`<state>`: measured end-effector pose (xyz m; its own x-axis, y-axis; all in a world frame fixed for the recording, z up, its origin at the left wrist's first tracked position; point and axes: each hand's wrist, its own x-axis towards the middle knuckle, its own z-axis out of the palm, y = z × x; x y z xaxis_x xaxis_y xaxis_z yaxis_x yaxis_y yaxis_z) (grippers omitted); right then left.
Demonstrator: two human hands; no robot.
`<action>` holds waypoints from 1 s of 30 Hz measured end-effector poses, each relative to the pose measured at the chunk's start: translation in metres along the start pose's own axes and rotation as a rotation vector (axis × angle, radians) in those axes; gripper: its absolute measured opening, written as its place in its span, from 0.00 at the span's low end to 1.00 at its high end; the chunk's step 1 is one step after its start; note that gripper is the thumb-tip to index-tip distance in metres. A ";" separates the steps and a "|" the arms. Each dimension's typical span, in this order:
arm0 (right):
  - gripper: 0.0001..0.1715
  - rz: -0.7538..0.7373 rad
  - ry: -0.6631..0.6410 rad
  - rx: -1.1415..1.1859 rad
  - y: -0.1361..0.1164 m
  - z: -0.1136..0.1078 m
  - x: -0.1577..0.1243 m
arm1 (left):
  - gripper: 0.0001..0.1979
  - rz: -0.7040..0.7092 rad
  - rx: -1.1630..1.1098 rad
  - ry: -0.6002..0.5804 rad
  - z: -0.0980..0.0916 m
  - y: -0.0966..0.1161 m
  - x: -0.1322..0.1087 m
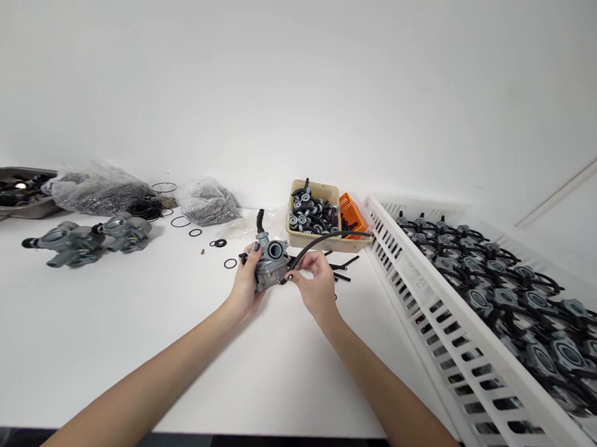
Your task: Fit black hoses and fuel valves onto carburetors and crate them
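A grey metal carburetor [272, 263] is held above the table in front of me, its round bore facing me and a short black hose standing up from its top. My left hand [247, 281] is closed around its left side, thumb on the body. At the carburetor's right side, my right hand [315, 284] pinches a long black rubber hose [322, 238] near its lower end. That hose curves up and away to the right. Whether its end sits on a fitting is hidden by the fingers.
Two more carburetors [70, 243] lie at the left. Behind are plastic bags of parts [207, 202], O-rings [230, 263], a metal tray [39, 208], a cream bin [311, 241] and an orange basket [354, 213]. A white crate [425, 283] of carburetors borders the right. Short hoses [343, 277] lie nearby.
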<state>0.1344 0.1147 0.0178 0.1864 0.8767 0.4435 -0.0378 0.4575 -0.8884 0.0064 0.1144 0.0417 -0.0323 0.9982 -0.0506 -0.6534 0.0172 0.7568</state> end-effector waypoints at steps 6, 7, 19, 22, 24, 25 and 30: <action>0.33 0.031 0.086 -0.037 -0.009 0.005 -0.005 | 0.26 0.011 0.007 0.006 0.000 0.001 0.001; 0.35 0.022 0.095 -0.061 -0.011 0.005 -0.006 | 0.27 0.018 0.014 0.013 0.000 0.002 0.001; 0.20 -0.063 -0.119 -0.130 -0.011 0.002 -0.005 | 0.28 0.026 0.051 -0.034 -0.002 0.007 -0.001; 0.21 -0.065 -0.186 -0.031 -0.008 0.001 -0.005 | 0.26 0.007 0.054 -0.057 -0.002 0.007 -0.001; 0.21 -0.065 -0.234 0.058 -0.007 0.000 -0.005 | 0.27 -0.025 0.048 -0.062 -0.001 0.008 -0.001; 0.20 -0.063 -0.257 0.096 -0.008 -0.001 -0.005 | 0.29 -0.047 0.040 -0.056 -0.001 0.008 0.000; 0.32 -0.021 -0.343 0.158 -0.015 -0.001 -0.005 | 0.34 -0.189 0.008 -0.030 -0.001 0.009 -0.001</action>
<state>0.1350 0.1037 0.0289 -0.1497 0.8535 0.4991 -0.1936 0.4697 -0.8613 -0.0005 0.1135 0.0477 0.1126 0.9785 -0.1731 -0.6395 0.2047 0.7411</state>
